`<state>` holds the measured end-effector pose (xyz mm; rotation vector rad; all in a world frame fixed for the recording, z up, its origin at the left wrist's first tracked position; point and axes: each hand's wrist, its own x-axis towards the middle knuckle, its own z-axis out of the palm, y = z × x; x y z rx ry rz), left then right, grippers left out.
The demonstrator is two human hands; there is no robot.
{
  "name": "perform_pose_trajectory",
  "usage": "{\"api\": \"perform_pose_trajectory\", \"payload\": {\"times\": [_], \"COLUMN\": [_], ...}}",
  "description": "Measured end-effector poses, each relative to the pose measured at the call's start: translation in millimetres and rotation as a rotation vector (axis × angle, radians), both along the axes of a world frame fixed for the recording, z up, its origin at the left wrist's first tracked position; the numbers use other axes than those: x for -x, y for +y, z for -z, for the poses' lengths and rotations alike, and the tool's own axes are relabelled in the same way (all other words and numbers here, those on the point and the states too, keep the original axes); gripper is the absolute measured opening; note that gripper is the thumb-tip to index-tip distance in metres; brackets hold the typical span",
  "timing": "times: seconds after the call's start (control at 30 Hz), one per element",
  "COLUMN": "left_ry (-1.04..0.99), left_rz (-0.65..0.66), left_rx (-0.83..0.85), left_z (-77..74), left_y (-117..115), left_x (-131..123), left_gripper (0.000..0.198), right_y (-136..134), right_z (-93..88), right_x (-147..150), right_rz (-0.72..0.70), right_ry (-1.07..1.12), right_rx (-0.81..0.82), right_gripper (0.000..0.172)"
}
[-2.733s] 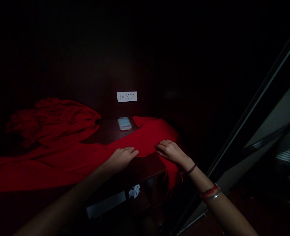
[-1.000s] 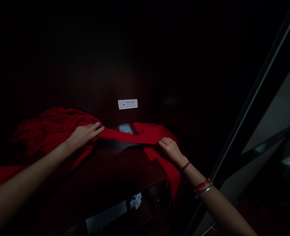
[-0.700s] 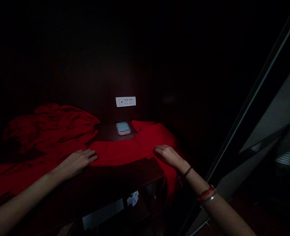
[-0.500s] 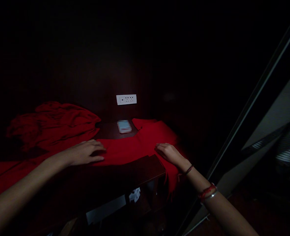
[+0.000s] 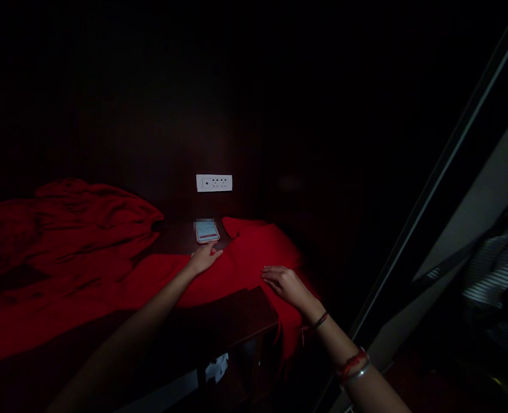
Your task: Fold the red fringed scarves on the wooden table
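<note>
A long red scarf (image 5: 159,281) lies across a dark wooden shelf, its strands hanging over the front edge at the right. My left hand (image 5: 205,259) reaches over it with fingers stretched out, just at the lower edge of a phone (image 5: 207,232) with a lit screen. Whether the fingertips touch the phone, I cannot tell. On the scarf's right part rests my right hand (image 5: 286,284), palm down and fingers extended. Bunched red fabric (image 5: 77,218) is heaped at the left.
A white wall socket (image 5: 214,183) sits on the dark back wall above the phone. The shelf's front edge (image 5: 254,331) shows below the scarf, with crumpled white material (image 5: 217,367) underneath. At the right, a slanted door frame (image 5: 434,178) stands beside a striped item (image 5: 495,269).
My left hand has moved right and away from me, from the middle of the scarf to the phone. My right hand stays on the scarf. The view has shifted slightly.
</note>
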<state>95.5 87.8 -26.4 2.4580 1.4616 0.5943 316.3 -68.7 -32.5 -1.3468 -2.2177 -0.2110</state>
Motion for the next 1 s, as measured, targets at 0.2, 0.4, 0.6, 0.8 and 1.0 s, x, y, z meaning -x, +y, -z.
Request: {"api": "perform_pose_trajectory", "payload": {"times": [0.2, 0.4, 0.6, 0.8, 1.0], "left_ry": [0.018, -0.031, 0.159, 0.037, 0.219], "left_rz": [0.003, 0.015, -0.039, 0.169, 0.427], "left_rx": [0.13, 0.017, -0.182, -0.376, -0.097], "left_z": [-20.1, -40.0, -17.8, 2.2, 9.3], "left_y": [18.4, 20.4, 1.4, -51.0, -70.0], "left_x": [-1.8, -0.2, -1.8, -33.0, -37.9], "left_gripper": [0.025, 0.026, 0.032, 0.045, 0.057], "right_y": [-0.6, -1.1, -0.6, -0.2, 7.8], "right_z": [-0.9, -4.9, -0.6, -7.7, -5.6], "right_x": [0.9, 2.6, 2.4, -2.1, -20.3], "right_rz": [-0.002, -0.018, -0.033, 0.136, 0.557], "right_ry": [-0.038, -0.128, -0.086, 0.087, -0.02], "right_rx": [-0.049, -0.116, -0.036, -0.098, 0.043], "right_gripper": [0.024, 0.024, 0.024, 0.026, 0.047]}}
